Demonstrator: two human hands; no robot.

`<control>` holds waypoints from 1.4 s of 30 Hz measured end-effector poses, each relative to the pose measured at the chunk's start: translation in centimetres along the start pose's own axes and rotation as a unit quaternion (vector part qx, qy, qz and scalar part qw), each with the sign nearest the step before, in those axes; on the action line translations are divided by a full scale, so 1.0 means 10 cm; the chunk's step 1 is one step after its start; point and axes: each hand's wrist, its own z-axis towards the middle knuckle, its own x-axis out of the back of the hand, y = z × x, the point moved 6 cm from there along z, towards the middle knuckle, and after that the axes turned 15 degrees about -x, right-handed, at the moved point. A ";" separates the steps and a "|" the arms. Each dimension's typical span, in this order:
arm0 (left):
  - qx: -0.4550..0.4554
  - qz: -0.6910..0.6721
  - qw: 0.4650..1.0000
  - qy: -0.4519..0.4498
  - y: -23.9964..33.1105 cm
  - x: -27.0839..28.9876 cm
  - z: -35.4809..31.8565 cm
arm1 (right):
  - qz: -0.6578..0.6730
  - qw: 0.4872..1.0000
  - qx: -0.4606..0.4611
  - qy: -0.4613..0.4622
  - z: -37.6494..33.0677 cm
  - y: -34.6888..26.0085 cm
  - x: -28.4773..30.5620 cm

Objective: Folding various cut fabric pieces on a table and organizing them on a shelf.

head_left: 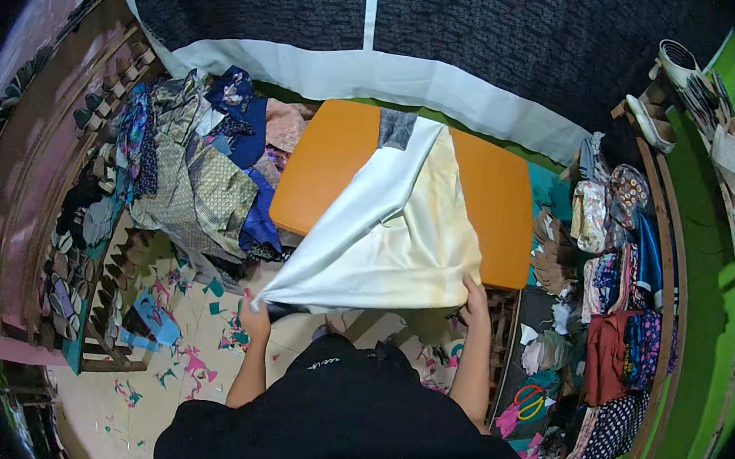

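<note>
A shiny white and cream cloth [375, 239] stretches between my two hands, its upper part lying over an orange padded-looking top [496, 206]. My left hand [257, 314] is closed on the gathered left corner of the cloth. Farther right, my right hand [476, 302] pinches the cloth's lower right edge, thumb on the upper side. One side of the cloth is folded over in a slanting band. At the far end lies a dark grey piece [396, 130], partly against the white band; whether it is joined to the cloth I cannot tell.
Heaped patterned fabrics [185, 170] lie left of the orange top. Folded cloths [610, 356] fill a rack on the right, near scissors [531, 403] with red and yellow handles. Scraps [196, 363] litter the tiled floor. A dark curtain [256, 1] hangs behind.
</note>
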 end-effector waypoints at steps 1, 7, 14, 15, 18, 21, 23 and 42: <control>0.056 0.039 0.983 -0.171 -0.26 -0.17 -0.08 | -0.001 1.000 -0.002 -0.001 -0.04 0.02 -0.04; 0.130 0.044 0.837 -0.530 -0.63 -0.66 -0.39 | -0.304 0.930 -0.120 0.168 -0.34 0.41 -0.19; 0.019 -0.168 0.871 -0.462 0.08 -1.23 0.31 | -0.217 0.974 0.017 0.063 -0.37 0.41 -0.39; -0.011 -0.189 0.872 -0.452 0.31 -1.32 0.44 | -0.208 0.975 0.019 0.072 -0.31 0.48 -0.36; -0.031 -0.222 0.866 -0.447 0.74 -1.70 0.70 | -0.096 0.986 0.111 0.074 -0.17 0.55 -0.24; -0.048 -0.253 0.866 -0.430 0.87 -2.07 0.83 | -0.214 0.970 -0.016 0.115 -0.27 0.55 -0.40; -0.051 -0.276 0.858 -0.431 1.00 -2.33 0.88 | -0.198 0.975 -0.025 0.096 -0.20 0.50 -0.42; -0.172 0.072 0.909 -0.373 2.50 -4.40 1.82 | -0.491 0.771 0.199 0.354 1.94 -1.68 -1.03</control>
